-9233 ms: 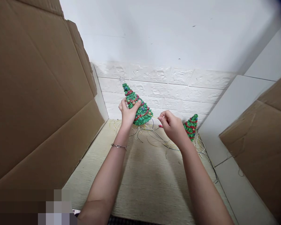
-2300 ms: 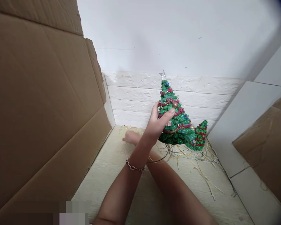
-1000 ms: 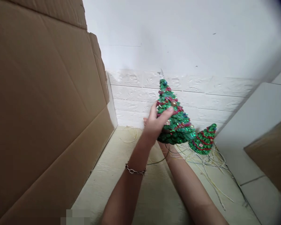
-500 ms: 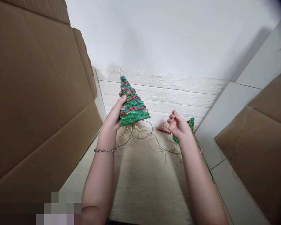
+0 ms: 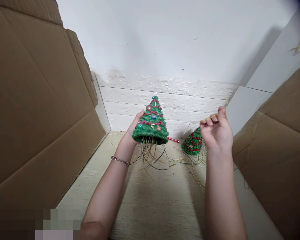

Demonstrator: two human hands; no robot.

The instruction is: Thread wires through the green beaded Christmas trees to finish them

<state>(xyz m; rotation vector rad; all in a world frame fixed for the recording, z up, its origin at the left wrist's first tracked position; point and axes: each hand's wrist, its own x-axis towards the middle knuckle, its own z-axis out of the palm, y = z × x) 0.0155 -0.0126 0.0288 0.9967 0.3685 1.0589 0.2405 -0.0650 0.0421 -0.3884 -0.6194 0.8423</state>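
My left hand point(image 5: 134, 131) grips a small green Christmas tree figure point(image 5: 153, 121) from its left side, fingers behind it. The figure is raised and tipped so that its hollow base shows. Red garlands and coloured balls decorate it. Several thin yellow, white and dark wires point(image 5: 150, 156) hang out of the base onto the table. My right hand point(image 5: 217, 130), palm up, pinches a thin yellow wire point(image 5: 211, 116) between thumb and fingers. Behind and left of that hand, a second Christmas tree figure point(image 5: 192, 143) stands upright on the table, partly hidden by the hand.
A red pen-like object point(image 5: 173, 140) lies between the two trees. Loose wires spread over the wooden table point(image 5: 155, 206). Cardboard sheets point(image 5: 40, 100) rise on the left and on the right point(image 5: 277, 140). A white brick-patterned wall point(image 5: 115, 96) closes off the back.
The held tree has turned upright and moved right, bringing its hollow base and wires into view. My right hand has moved right and up with the yellow wire, uncovering more of the second tree.
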